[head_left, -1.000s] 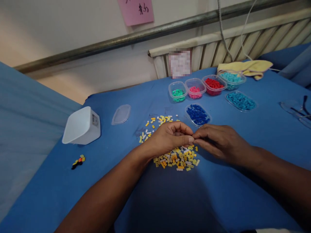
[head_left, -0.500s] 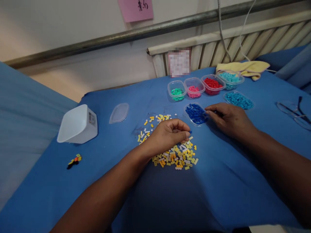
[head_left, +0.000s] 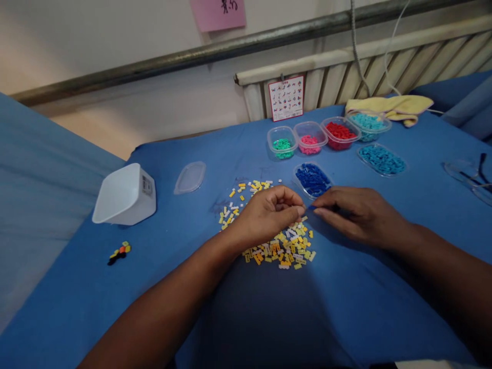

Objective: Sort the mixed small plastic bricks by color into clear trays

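We work above yellow and white pieces [head_left: 294,247].
Our left hand [head_left: 269,211] is curled; whether it grips anything, we cannot tell. Beside it, our right hand [head_left: 357,212] pinches a small blue piece [head_left: 311,207]. Beyond lie dark blue pieces [head_left: 312,180].

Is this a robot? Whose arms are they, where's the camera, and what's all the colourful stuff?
No robot here! These are a person's two bare arms, seen by a camera worn on that person's head, looking forward and down. So you see what they'd see.

On the blue-covered table is a pile of little yellow and white pieces. Behind are clear tubs of green, pink, red and light blue ones. A white box stands on the left, and a yellow cloth lies at the back.

The right hand pinches a small blue piece. The left hand is right beside it; whether it holds anything is too small to tell.
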`<state>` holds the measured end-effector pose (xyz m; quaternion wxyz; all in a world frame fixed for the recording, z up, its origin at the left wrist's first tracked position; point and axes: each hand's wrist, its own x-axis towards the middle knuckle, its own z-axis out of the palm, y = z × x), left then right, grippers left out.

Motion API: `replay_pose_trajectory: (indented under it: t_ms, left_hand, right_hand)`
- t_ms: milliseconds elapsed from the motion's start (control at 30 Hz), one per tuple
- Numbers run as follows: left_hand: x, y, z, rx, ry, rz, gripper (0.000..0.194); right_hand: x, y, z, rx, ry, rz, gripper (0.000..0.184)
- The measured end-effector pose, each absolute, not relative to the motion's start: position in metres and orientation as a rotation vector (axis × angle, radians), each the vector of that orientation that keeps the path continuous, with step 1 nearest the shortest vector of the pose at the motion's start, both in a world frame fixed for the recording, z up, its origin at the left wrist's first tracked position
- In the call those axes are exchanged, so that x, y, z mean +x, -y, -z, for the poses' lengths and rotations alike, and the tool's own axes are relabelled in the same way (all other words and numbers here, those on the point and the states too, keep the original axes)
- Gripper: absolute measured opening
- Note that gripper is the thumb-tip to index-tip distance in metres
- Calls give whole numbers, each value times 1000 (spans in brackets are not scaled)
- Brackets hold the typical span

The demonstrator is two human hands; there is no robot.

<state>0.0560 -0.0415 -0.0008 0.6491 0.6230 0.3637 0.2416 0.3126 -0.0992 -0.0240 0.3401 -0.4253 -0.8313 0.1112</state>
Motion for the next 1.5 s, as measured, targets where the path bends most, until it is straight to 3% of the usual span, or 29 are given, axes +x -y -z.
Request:
replay_pose_trajectory:
  t_ms: [167,367,500,733,1000,1267,1500]
  left_hand:
    - [41,18,-5,1663,-1007,-817,23]
    - [17,-10,-15,1828,-1172,-926,25]
    - [-4,-22,-26,2028,-1222,-815,24]
    - [-24,-27,-36,2347,-1246,-303,21]
    - [-19,-21,-27,2553,-1050,34,31]
    - [-13,-17,-22,2619,-1009,38,29]
    - [-10,-18,-25,2402,-1130,-239,23]
  right_hand:
    - [347,78,36,-1476,2007,-112,23]
    - [364,63,52,-1487,2003,-71,25]
    - [371,62,50,-1551,1902,-38,26]
    - [376,60,61,-1597,1863,-93,28]
    - [368,64,54,-1331,2121,-169,29]
    - [362,68,45,-1408,2001,-106,22]
    - [349,74,41,-1287,2024,-102,18]
